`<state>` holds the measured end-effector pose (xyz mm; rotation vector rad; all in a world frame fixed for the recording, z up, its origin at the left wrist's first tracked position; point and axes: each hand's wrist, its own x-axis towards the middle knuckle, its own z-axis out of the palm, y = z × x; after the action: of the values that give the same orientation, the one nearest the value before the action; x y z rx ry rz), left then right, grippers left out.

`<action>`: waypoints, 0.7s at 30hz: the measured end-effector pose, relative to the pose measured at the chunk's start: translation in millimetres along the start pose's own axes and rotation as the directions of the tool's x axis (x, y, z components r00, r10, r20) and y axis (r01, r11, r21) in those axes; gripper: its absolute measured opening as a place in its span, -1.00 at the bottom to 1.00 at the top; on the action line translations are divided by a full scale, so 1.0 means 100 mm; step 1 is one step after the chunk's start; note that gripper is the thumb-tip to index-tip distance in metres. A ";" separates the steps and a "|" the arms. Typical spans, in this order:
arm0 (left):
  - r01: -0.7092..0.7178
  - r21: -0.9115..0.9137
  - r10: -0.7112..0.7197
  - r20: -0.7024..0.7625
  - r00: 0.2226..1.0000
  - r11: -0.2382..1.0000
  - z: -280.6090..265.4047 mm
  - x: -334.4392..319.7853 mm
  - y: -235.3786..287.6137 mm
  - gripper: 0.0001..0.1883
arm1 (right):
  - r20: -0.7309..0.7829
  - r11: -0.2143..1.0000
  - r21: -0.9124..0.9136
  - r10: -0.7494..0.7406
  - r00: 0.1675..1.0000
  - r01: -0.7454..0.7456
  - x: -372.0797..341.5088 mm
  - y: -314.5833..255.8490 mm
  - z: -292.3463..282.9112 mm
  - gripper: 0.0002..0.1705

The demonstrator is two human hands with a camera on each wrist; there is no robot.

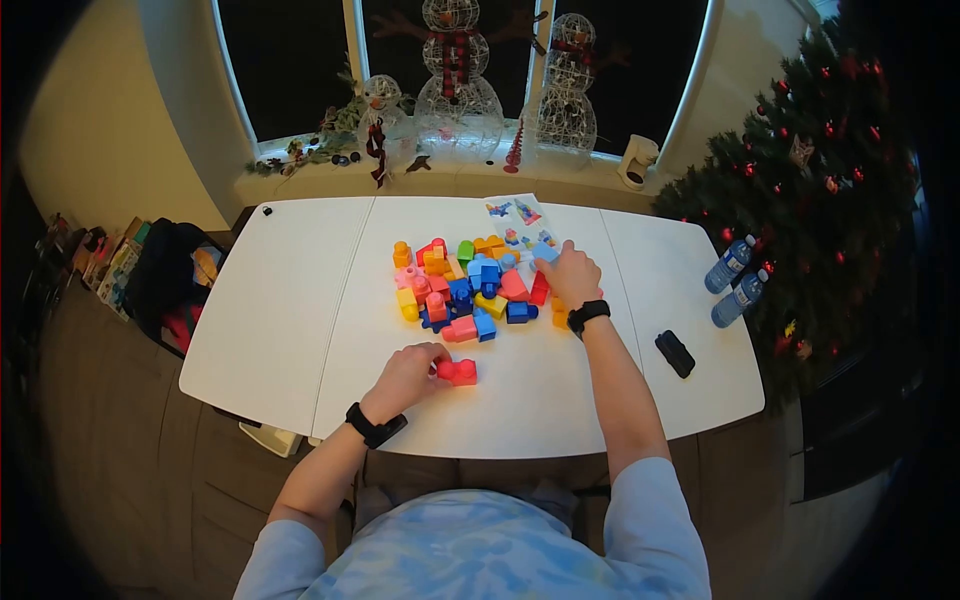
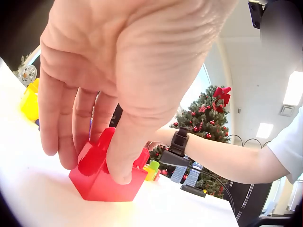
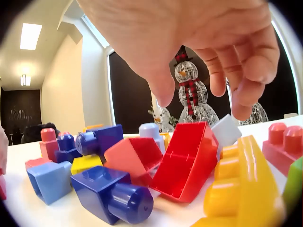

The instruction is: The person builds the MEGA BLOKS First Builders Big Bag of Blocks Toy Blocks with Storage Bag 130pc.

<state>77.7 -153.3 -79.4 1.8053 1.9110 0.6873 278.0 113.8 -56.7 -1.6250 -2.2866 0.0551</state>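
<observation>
At the front of the table, my left hand pinches a red block. The left wrist view shows the thumb of this hand on one side of the red block and the fingers at its other side. My right hand is at the back right of a block pile, beside a light blue block. From the right wrist, that hand hovers with thumb and bent fingers apart, nothing between them, above a larger red block and the pale blue block.
Blue, yellow, pink, orange and green blocks lie mid-table, including a dark blue one. A picture sheet lies behind them. To the right are a black case and two water bottles. A decorated tree stands beyond the table.
</observation>
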 end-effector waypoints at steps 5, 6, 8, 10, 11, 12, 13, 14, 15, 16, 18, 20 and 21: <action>0.016 0.000 -0.016 -0.024 1.000 1.000 0.06 -0.06 -0.09 -0.49 | 0.030 0.999 -0.017 0.027 0.999 -0.027 0.13 -0.01 0.40 -0.25; 0.001 -0.021 -0.001 -0.032 0.999 1.000 0.06 -0.08 -0.13 -0.42 | 0.012 0.999 -0.029 0.037 0.999 -0.037 0.15 0.01 0.44 -0.28; -0.005 -0.048 0.003 -0.032 0.999 0.999 -0.02 -0.14 -0.16 -0.34 | -0.023 0.999 0.024 0.042 0.999 -0.041 0.07 0.00 0.38 -0.37; 0.162 -0.096 -0.156 0.061 0.986 0.982 -0.20 -0.22 -0.22 -0.17 | -0.061 0.986 0.163 0.029 0.998 -0.018 0.02 0.00 0.21 -0.41; 0.172 -0.103 -0.166 0.064 0.984 0.980 -0.27 -0.27 -0.26 -0.17 | -0.115 0.953 0.303 0.026 0.993 0.010 -0.02 -0.03 0.08 -0.45; 0.209 -0.210 -0.212 0.009 0.977 0.955 -0.33 -0.30 -0.30 -0.14 | -0.038 0.908 0.418 0.032 0.999 -0.013 -0.07 -0.07 -0.04 -0.47; 0.236 -0.313 -0.262 -0.043 0.964 0.920 -0.39 -0.33 -0.34 -0.11 | -0.031 0.909 0.417 0.026 0.999 -0.011 -0.17 -0.15 -0.13 -0.47; 0.212 -0.388 -0.266 -0.093 0.959 0.897 -0.43 -0.36 -0.35 -0.12 | 0.051 0.700 0.714 -0.103 0.993 0.036 -0.32 -0.23 -0.19 -0.48; 0.216 -0.389 -0.271 -0.092 0.958 0.896 -0.45 -0.36 -0.35 -0.12 | 0.081 0.395 0.918 -0.248 0.965 0.025 -0.47 -0.32 -0.24 -0.49; 0.114 -0.523 -0.217 -0.140 0.966 0.845 -0.45 -0.37 -0.33 -0.14 | 0.104 0.330 0.943 -0.368 0.924 0.025 -0.63 -0.47 -0.30 -0.50; -0.047 -0.724 -0.128 -0.185 0.974 0.688 -0.43 -0.36 -0.20 -0.29 | 0.134 0.245 0.970 -0.557 0.820 0.008 -1.05 -0.82 -0.28 -0.52; -0.017 -0.702 -0.113 -0.138 0.984 0.712 -0.38 -0.33 -0.24 -0.35 | 0.142 0.226 0.974 -0.630 0.764 0.004 -1.29 -0.97 -0.17 -0.54; 0.011 -0.677 -0.099 -0.092 0.991 0.736 -0.35 -0.33 -0.25 -0.41 | 0.124 0.320 0.938 -0.673 0.729 0.136 -1.31 -0.99 -0.07 -0.47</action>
<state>38.4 -189.4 -68.1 1.2470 1.4729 1.2979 228.1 -42.7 -60.6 -0.3778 -2.2130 1.4808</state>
